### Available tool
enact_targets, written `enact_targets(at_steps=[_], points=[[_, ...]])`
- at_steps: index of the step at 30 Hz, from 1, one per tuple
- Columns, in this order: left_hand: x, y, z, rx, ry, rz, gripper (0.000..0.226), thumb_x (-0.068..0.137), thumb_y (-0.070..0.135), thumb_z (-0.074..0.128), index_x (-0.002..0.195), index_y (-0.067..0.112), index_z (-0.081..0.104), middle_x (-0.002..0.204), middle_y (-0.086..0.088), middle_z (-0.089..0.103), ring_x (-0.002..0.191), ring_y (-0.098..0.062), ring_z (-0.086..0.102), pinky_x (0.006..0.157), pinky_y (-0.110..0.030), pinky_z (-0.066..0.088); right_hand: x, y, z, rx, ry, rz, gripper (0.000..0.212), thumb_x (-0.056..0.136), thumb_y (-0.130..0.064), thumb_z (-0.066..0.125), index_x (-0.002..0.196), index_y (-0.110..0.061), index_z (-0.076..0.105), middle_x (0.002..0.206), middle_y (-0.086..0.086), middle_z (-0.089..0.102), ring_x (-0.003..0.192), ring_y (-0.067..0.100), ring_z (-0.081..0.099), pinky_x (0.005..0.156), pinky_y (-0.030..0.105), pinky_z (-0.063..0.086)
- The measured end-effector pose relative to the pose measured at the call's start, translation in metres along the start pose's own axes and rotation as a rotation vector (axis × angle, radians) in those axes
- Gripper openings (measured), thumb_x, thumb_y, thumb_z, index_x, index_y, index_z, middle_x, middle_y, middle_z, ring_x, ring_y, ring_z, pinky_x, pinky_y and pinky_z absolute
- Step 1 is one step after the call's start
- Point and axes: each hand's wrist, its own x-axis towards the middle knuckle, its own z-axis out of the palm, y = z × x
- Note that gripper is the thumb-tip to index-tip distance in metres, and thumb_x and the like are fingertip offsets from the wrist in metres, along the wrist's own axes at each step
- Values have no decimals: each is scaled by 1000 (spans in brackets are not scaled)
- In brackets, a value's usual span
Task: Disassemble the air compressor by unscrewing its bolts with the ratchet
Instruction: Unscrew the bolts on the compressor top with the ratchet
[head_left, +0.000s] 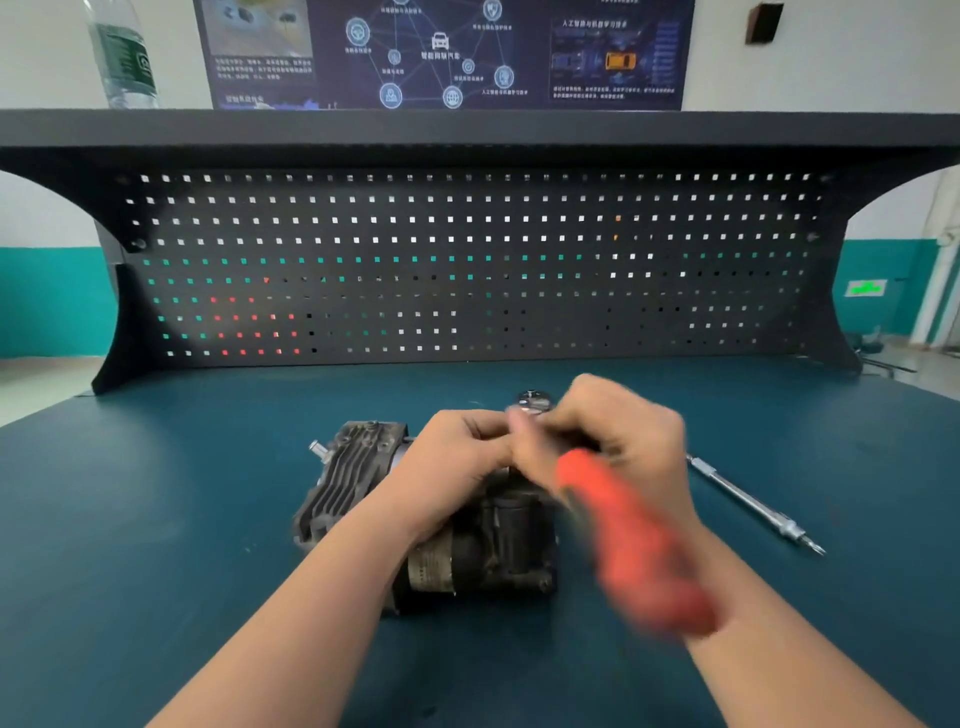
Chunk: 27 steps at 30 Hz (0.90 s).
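Observation:
A dark, grimy air compressor (363, 483) with cooling fins lies on the blue-green bench, just in front of me. My left hand (457, 457) rests curled on its top, and its fingers meet the ratchet's metal head (532, 402). My right hand (618, 431) grips the ratchet near that head. The ratchet's red handle (634, 545) is blurred by motion and slants back toward me over my right forearm. The bolt under the head is hidden by my fingers.
A long silver extension bar (753, 506) lies on the bench to the right of my hands. A black pegboard (467, 260) stands along the back edge under a shelf, where a water bottle (122, 57) stands at the left.

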Motion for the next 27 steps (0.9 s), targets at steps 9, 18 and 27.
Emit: enact_targets(at_steps=[9, 18, 27], points=[[4, -10, -4, -99, 62, -81, 31, 64, 35, 76, 87, 14, 77, 87, -5, 75, 78, -13, 69, 70, -26, 54, -2, 64, -1, 1012, 396, 1396, 28, 87, -25, 65, 68, -14, 48, 46, -3, 42, 35, 7, 32, 41, 18, 28], [2, -6, -1, -24, -65, -30, 33, 79, -3, 62, 63, 24, 74, 66, 12, 69, 62, 1, 60, 59, -15, 48, 4, 16, -6, -160, -15, -290, 30, 69, -3, 78, 50, -1, 54, 50, 6, 43, 49, 17, 37, 50, 21, 29], [4, -9, -3, -93, 30, -46, 21, 68, 33, 72, 84, 22, 78, 87, -2, 75, 78, -6, 68, 67, -14, 50, 0, 61, -5, 809, 382, 1220, 27, 89, -30, 61, 71, -10, 60, 44, -2, 44, 34, 7, 34, 40, 20, 28]])
